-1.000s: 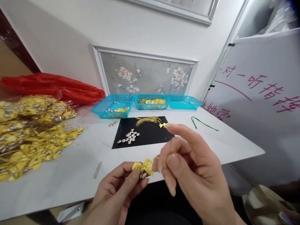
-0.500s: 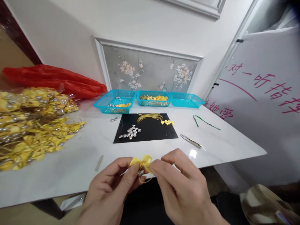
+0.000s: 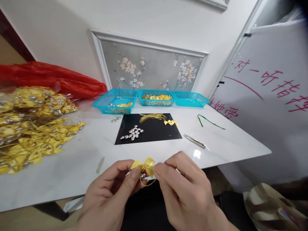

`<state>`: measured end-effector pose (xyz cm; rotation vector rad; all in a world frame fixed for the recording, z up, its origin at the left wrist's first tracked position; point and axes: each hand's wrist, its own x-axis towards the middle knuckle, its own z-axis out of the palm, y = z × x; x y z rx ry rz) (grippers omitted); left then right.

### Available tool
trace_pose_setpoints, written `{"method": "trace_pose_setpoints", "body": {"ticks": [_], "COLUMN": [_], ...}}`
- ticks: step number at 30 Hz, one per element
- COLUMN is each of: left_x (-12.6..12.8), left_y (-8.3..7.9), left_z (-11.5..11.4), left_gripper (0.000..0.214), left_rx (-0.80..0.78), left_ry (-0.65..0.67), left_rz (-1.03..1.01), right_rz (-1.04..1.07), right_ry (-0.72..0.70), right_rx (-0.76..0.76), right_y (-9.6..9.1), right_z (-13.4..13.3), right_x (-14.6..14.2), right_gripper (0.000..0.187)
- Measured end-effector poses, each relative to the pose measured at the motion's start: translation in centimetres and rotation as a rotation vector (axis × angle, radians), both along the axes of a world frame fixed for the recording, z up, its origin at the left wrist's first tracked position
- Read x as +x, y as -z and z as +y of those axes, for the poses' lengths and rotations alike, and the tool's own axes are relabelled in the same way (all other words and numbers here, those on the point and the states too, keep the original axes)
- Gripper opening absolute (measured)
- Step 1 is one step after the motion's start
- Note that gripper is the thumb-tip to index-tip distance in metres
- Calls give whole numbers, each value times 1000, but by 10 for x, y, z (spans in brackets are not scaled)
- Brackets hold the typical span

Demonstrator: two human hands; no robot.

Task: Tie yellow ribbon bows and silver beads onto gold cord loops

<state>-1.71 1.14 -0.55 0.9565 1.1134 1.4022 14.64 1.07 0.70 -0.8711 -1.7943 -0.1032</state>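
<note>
A yellow ribbon bow [image 3: 148,164] is pinched between the thumb and fingers of my left hand [image 3: 113,189], just over the table's front edge. Beneath its knot sits a silver bead [image 3: 143,175], partly covered by the left thumb. From there a thin gold cord [image 3: 149,184] curves down and across to my right hand [image 3: 185,186]. That hand's thumb and index finger are pressed together on the cord at the bow's right edge; the exact grip point is hidden. Ahead lies a black mat [image 3: 156,136] with silver beads [image 3: 133,132], gold cords [image 3: 152,117] and small yellow bows [image 3: 170,122].
Three blue baskets [image 3: 110,110] [image 3: 156,103] [image 3: 191,102] line the wall. Thread snips [image 3: 194,141] and a green cord [image 3: 211,122] lie at right. Yellow bow pieces [image 3: 36,147] and a red bag [image 3: 53,78] fill the left. A whiteboard [image 3: 269,128] stands right.
The camera view has shifted slightly, so the table things sit a little higher and further left. Both hands keep their grip on the bow and cord, with hardly any movement.
</note>
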Motion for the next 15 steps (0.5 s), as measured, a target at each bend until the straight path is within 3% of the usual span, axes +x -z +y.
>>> {"method": "trace_pose_setpoints", "body": {"ticks": [8, 15], "left_x": [-12, -13], "left_y": [21, 23], "left_z": [2, 1], "left_gripper": [18, 12], "left_rx": [87, 179], "left_ry": [-12, -48], "left_rz": [171, 295], "right_rz": [-22, 0], "right_ry": [3, -3], "right_rx": [-8, -29], "right_y": [0, 2], "right_z": [0, -1], "right_x": [1, -2], "right_gripper": [21, 20]}}
